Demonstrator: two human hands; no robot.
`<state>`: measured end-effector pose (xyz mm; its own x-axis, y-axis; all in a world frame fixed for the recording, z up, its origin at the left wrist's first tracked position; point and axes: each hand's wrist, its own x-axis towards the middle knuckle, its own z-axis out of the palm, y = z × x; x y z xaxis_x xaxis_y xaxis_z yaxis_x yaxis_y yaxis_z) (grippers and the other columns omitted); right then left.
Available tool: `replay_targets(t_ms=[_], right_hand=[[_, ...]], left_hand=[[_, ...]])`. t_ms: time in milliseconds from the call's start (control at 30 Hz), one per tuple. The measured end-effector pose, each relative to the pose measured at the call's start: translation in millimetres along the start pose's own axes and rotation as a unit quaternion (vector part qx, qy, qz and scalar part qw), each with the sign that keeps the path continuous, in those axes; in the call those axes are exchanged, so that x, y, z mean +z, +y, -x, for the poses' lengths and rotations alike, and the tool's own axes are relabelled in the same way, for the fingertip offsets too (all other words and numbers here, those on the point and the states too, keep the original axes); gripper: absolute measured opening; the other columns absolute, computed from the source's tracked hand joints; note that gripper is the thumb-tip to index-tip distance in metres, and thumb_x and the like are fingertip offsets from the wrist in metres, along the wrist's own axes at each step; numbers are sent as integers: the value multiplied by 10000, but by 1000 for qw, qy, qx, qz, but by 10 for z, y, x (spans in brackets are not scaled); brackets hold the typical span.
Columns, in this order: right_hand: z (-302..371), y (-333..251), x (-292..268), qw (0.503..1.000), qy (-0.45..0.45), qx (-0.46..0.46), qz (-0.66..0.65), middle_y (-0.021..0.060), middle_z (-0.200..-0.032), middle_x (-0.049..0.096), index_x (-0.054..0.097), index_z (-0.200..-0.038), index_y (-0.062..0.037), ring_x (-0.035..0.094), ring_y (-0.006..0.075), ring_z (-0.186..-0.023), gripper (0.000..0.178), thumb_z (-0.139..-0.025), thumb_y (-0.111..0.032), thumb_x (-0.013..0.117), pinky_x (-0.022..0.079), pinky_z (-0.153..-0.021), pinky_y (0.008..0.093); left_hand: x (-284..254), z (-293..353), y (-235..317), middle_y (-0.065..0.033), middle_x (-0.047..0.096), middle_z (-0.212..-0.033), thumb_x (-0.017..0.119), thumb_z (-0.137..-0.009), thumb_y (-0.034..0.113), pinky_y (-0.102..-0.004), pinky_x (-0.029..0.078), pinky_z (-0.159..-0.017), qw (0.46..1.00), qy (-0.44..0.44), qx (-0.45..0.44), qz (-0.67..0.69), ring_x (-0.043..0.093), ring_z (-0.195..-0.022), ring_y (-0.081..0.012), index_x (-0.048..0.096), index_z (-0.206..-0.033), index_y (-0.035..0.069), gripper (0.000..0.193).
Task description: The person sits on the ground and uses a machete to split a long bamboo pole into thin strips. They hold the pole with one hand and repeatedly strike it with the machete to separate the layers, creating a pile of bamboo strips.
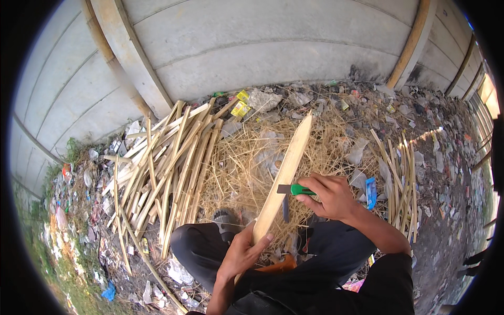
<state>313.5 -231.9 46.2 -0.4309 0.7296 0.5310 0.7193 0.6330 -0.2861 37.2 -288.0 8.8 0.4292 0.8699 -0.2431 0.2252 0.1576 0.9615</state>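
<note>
A long, pale split-bamboo strip [286, 170] slants up and away from my lap, its far end narrowing to a point. Its near end is in the grip of my left hand [244, 249], thumb along the edge. My right hand [331, 197] is closed around the green handle of a knife [300, 189]. The knife's dark, short, broad blade lies across the strip around its middle. Just below the blade, a dark upright bar [285, 209] stands beside the strip; its lower part is hard to make out.
To the left lies a large pile of bamboo strips [173, 157]; a smaller bundle [401, 184] rests at the right. Shavings [236, 157] cover the ground ahead, among scattered litter. A concrete panel wall [273, 58] rises behind. A blue packet [371, 192] lies near my right arm.
</note>
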Motion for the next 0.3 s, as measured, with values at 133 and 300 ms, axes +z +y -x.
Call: replay_targets(t_ms=[133, 300], right_hand=[[53, -63, 128, 1000, 0, -4, -15, 64, -836, 691, 650, -1055, -106, 685, 220, -594, 259, -958, -344, 684, 533, -493, 330], [13, -66, 147, 1000, 4, -2, -7, 56, -827, 690, 644, -1041, -111, 690, 221, -602, 252, -961, -347, 682, 539, -501, 333]], left_hand=[[13, -34, 21, -131, 683, -945, 606, -1040, 319, -351, 504, -788, 1000, 7, -28, 8, 602, -868, -161, 541, -1345, -33, 471], [55, -66, -42, -180, 683, -1049, 586, -1042, 359, -368, 477, -893, 998, 33, -36, 45, 587, -955, -167, 542, -1351, -18, 489]])
